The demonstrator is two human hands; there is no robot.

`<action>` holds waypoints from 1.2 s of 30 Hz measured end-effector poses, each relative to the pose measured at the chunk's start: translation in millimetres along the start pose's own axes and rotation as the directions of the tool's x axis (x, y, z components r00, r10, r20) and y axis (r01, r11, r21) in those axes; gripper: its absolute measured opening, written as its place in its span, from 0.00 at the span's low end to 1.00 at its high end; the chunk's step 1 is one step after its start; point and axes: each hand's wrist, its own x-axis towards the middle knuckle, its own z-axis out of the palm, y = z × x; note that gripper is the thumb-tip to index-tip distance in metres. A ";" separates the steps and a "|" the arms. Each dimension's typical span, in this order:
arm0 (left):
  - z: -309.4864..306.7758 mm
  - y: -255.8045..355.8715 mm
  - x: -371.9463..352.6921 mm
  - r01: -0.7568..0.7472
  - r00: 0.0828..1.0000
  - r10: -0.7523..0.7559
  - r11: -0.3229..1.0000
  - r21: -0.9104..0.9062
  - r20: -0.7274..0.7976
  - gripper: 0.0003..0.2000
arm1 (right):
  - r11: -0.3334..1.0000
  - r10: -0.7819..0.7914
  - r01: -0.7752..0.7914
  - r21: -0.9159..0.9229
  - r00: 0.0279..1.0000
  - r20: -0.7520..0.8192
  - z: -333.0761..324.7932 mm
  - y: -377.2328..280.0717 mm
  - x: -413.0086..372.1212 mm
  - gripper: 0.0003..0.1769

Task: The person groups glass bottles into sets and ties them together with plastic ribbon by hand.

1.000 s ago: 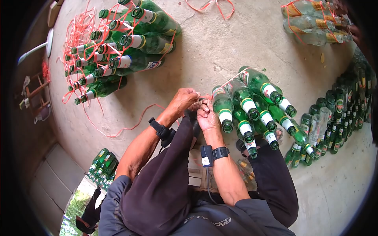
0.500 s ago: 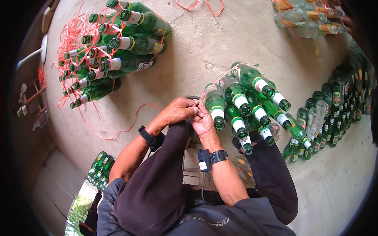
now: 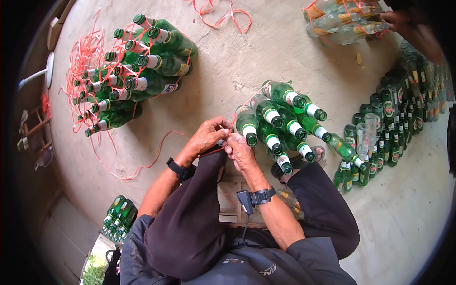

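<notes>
A bundle of green glass bottles [image 3: 280, 118] stands on the floor in front of me, necks pointing toward my legs. Pinkish-red plastic twine [image 3: 212, 151] runs around it to my fingers. My left hand [image 3: 209, 137] is closed, pinching the twine just left of the nearest bottle. Against it, my right hand [image 3: 240, 151] has its fingers bent and pressed together on the same twine, below that bottle's mouth. The exact strands between the fingertips are partly hidden.
Left stands a larger group of green bottles [image 3: 156, 61] laced with red twine, beside a twine heap [image 3: 85, 59]. Rows of bottles [image 3: 394, 123] line the right. Another person's hand [image 3: 396, 21] is near clear bottles [image 3: 332, 26]. A loose twine strand [image 3: 137, 173] curls on the floor.
My fingers have shifted on the twine, and my right hand has turned with its back more upward. A red strand now shows below my left hand. The view has shifted slightly.
</notes>
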 end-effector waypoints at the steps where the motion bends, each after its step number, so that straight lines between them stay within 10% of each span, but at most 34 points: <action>1: 2.5 0.9 -4.4 0.018 1.000 -0.018 0.999 0.033 -0.014 0.11 | 0.998 0.000 -0.001 -0.055 1.000 -0.018 3.6 -3.7 -2.8 0.07; 26: -6.5 5.7 -46.9 0.072 0.980 0.014 0.904 -0.422 0.196 0.33 | 0.725 -0.220 0.150 -0.673 0.975 -0.019 55.1 -47.1 -44.2 0.09; 36: -5.6 1.7 -32.1 0.104 0.943 0.062 0.880 -0.464 0.328 0.29 | 0.644 -0.028 0.055 -0.763 0.998 0.049 72.0 -90.8 -68.3 0.09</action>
